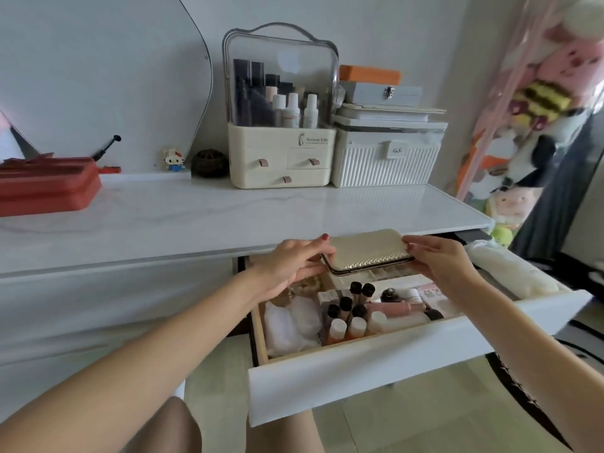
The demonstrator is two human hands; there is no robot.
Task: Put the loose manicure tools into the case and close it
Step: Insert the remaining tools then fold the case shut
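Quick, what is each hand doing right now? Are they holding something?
Left hand: grips the left end of the gold case, held over the open drawer.
Right hand: grips the right end of the same case.

You are working in a home bedroom, at a white vanity table. A curved mirror is leaning against the wall behind it. A clear-lidded cosmetics organiser is holding bottles and tubes, and a white ribbed storage box is standing just beside it. The open drawer is showing small toiletry bottles. Plush toys are hanging at the right.
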